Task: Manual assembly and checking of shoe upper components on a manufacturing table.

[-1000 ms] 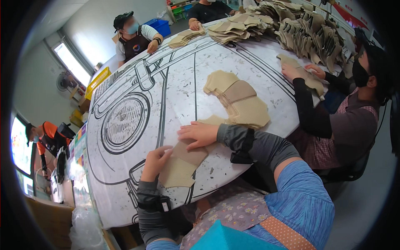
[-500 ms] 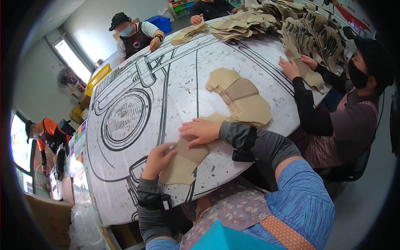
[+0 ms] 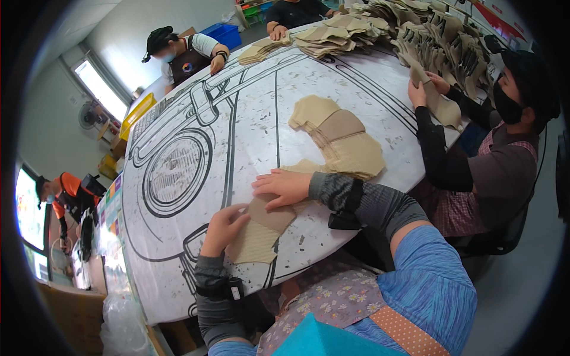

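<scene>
A tan ribbed fabric piece (image 3: 256,240) with a darker brown middle band lies flat on the table in front of me. My right hand (image 3: 286,188) rests palm down across its upper part, fingers stretched out. My left hand (image 3: 222,230) is at its left edge, with thumb and forefinger apart and touching the fabric; the other fingers are partly hidden. Beyond my right hand, a curved stack of similar pieces (image 3: 347,142) lies fanned out. Part of the fabric under my right hand and forearm is hidden.
The white table (image 3: 178,249) carries black line drawings. Large heaps of fabric pieces (image 3: 439,50) fill its far right. A co-worker (image 3: 475,154) at the right handles a piece; others sit at the far side. A yellow crate (image 3: 138,115) stands beyond the left edge.
My hands and the fabric stay almost still. The co-worker at the right has raised and shifted their piece slightly; the far-left person's head has bent lower.
</scene>
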Demonstrator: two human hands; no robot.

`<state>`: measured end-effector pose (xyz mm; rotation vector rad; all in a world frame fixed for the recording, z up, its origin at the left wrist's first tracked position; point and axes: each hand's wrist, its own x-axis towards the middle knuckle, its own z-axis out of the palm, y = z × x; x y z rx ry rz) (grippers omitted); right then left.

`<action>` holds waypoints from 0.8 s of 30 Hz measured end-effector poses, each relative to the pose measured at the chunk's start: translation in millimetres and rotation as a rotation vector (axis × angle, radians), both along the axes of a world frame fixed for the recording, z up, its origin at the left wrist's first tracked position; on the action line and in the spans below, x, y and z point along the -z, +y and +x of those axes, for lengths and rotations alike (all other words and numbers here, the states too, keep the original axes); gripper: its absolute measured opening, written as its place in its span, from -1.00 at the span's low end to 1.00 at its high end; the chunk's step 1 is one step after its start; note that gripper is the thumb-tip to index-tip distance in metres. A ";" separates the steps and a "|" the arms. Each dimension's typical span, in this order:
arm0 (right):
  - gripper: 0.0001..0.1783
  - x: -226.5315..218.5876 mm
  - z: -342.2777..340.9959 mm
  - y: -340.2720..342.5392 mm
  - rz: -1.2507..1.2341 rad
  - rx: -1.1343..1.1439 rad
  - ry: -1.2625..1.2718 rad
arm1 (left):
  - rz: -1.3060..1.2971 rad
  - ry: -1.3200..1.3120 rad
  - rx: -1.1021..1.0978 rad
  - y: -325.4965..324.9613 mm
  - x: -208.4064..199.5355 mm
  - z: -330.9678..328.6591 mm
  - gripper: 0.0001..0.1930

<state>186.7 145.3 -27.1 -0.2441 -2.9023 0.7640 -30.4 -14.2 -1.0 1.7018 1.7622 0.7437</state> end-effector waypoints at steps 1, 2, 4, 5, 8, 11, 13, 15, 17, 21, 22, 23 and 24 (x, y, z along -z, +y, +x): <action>-0.33 1.3 0.6 0.8 -0.009 -0.002 0.025 | 0.000 -0.001 0.003 0.5 -1.4 1.4 -0.67; -0.33 2.4 1.7 2.0 -0.008 0.001 0.024 | 0.006 0.001 0.000 1.2 -2.7 2.9 -0.67; -0.33 3.2 2.4 2.3 0.009 0.003 0.023 | 0.009 0.000 -0.007 1.0 -3.2 4.2 -0.67; -0.33 3.5 2.4 2.9 0.008 0.003 0.020 | 0.000 0.017 -0.003 2.0 -3.6 3.9 -0.67; -0.33 7.3 -0.8 4.4 0.011 0.000 0.019 | -0.015 0.018 -0.004 3.4 -1.3 0.7 -0.67; -0.35 13.8 -7.7 5.2 0.038 -0.026 0.073 | -0.005 -0.014 -0.018 -1.0 9.3 -7.9 -0.65; -0.41 17.3 -4.8 8.6 0.082 -0.039 0.127 | 0.028 0.031 -0.013 5.0 18.8 -9.7 -0.62; -0.46 19.2 1.8 8.6 0.117 -0.031 0.230 | 0.060 0.048 0.008 9.1 24.5 -13.7 -0.58; -0.47 13.9 -6.0 9.2 0.059 -0.056 0.213 | 0.071 -0.035 -0.013 2.7 26.1 -17.3 -0.60; -0.46 9.3 -3.8 11.5 0.115 -0.049 0.187 | 0.116 0.000 0.019 3.8 23.7 -14.6 -0.62; -0.45 4.0 -2.0 10.9 0.106 -0.052 0.172 | 0.147 0.008 0.037 5.4 21.7 -13.3 -0.63; -0.45 3.4 -3.4 12.0 0.103 -0.047 0.151 | 0.127 0.005 0.010 8.1 23.3 -16.1 -0.63; -0.45 3.8 -2.0 11.3 0.103 -0.035 0.122 | 0.181 0.036 0.034 9.8 27.0 -15.7 -0.64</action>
